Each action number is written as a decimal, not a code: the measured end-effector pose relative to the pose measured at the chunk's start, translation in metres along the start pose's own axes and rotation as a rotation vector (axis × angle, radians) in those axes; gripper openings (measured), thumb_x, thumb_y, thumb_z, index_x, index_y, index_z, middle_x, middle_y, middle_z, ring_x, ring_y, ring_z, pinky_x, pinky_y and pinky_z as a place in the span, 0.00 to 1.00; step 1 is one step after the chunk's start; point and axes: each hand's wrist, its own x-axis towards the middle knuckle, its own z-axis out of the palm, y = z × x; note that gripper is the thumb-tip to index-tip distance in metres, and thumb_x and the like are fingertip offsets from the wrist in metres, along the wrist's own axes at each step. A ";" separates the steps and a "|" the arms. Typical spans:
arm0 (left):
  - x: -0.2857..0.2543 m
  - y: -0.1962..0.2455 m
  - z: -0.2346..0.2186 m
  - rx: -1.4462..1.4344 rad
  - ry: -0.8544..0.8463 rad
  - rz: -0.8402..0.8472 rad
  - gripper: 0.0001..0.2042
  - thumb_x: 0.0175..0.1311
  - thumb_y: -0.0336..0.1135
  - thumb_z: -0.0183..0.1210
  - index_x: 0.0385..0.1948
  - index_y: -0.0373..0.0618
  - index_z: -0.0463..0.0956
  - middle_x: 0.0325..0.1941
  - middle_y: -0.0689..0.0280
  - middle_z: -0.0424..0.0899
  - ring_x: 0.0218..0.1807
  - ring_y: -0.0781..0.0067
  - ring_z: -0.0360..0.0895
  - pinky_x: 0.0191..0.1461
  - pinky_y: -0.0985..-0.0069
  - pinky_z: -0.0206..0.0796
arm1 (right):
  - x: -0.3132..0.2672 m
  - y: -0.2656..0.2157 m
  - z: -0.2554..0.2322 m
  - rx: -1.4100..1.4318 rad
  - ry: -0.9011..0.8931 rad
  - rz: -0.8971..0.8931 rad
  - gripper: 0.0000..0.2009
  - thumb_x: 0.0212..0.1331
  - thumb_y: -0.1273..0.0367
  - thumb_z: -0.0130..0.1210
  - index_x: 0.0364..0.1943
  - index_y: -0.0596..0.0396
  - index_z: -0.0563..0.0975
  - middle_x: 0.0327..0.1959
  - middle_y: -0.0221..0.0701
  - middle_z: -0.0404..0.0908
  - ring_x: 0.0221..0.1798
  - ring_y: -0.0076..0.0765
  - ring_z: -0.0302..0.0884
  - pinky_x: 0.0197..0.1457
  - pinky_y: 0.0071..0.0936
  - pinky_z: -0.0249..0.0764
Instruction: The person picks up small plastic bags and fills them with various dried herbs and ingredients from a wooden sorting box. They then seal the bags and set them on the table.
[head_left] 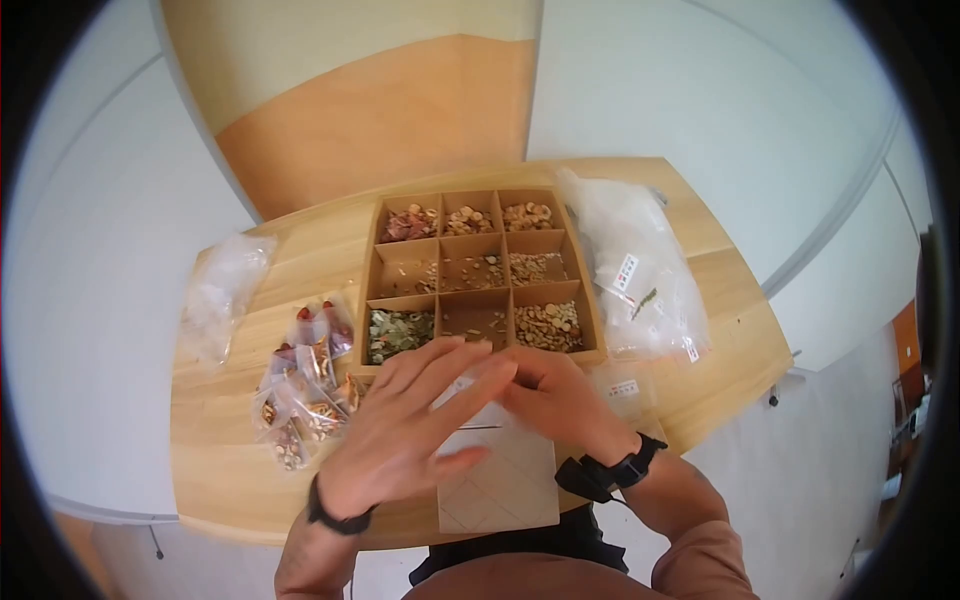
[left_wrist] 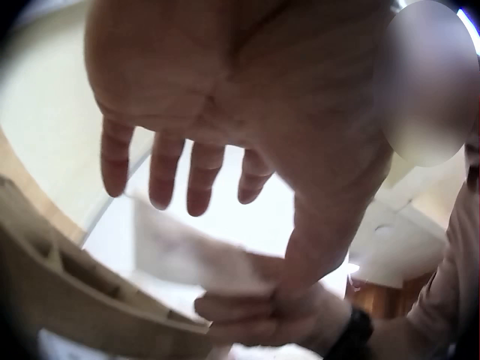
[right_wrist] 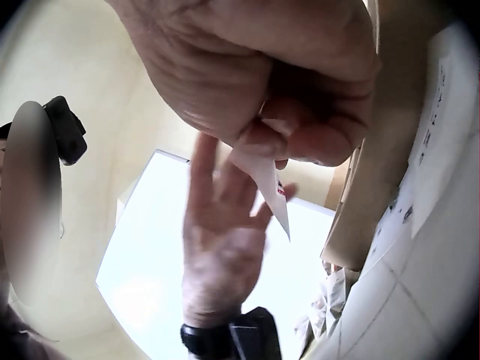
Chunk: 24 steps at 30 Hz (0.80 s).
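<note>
The right wrist view shows our right hand (right_wrist: 277, 82) pinching a thin white piece (right_wrist: 259, 171) between its fingers, largely hidden from the head view; our left hand (head_left: 412, 418) spreads straight fingers nearby.

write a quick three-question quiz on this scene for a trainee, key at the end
1. How many compartments does the cardboard box have?
2. True or false: the right hand pinches a thin, pale printed item.
3. In the head view, what does the bottom-left compartment hold?
a) pale round slices
b) green leafy pieces
c) nothing

Key:
1. Nine
2. True
3. b
</note>
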 end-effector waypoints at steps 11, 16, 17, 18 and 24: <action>0.005 -0.034 0.054 -0.066 0.100 -0.029 0.44 0.38 0.22 0.67 0.68 0.47 0.65 0.50 0.62 0.75 0.52 0.55 0.72 0.56 0.63 0.68 | 0.010 0.002 0.002 0.029 -0.071 0.035 0.09 0.63 0.69 0.57 0.45 0.56 0.78 0.29 0.23 0.78 0.32 0.17 0.71 0.35 0.21 0.69; 0.002 -0.038 0.061 -0.013 0.173 -0.040 0.43 0.40 0.21 0.65 0.68 0.47 0.65 0.49 0.62 0.75 0.50 0.56 0.72 0.54 0.64 0.68 | 0.013 -0.004 0.007 -0.147 0.017 0.041 0.11 0.61 0.69 0.57 0.44 0.58 0.79 0.26 0.26 0.79 0.30 0.20 0.74 0.34 0.24 0.71; 0.002 -0.038 0.061 -0.004 0.186 -0.046 0.43 0.40 0.21 0.64 0.68 0.47 0.65 0.49 0.62 0.75 0.50 0.56 0.72 0.54 0.64 0.68 | 0.014 -0.005 0.008 -0.198 0.041 0.037 0.11 0.60 0.69 0.57 0.44 0.58 0.79 0.25 0.27 0.79 0.29 0.20 0.74 0.34 0.25 0.72; 0.002 -0.038 0.061 0.004 0.199 -0.054 0.42 0.40 0.21 0.64 0.68 0.47 0.65 0.49 0.62 0.75 0.50 0.56 0.72 0.54 0.64 0.68 | 0.014 -0.005 0.008 -0.216 0.031 0.046 0.11 0.60 0.69 0.58 0.44 0.59 0.80 0.24 0.28 0.78 0.28 0.21 0.74 0.33 0.26 0.72; 0.003 -0.043 0.069 -0.018 0.306 -0.029 0.42 0.41 0.22 0.66 0.68 0.45 0.65 0.47 0.60 0.77 0.47 0.55 0.73 0.53 0.64 0.68 | 0.015 -0.010 0.010 -0.321 0.032 0.033 0.11 0.60 0.66 0.59 0.41 0.58 0.81 0.23 0.31 0.79 0.25 0.24 0.75 0.31 0.28 0.72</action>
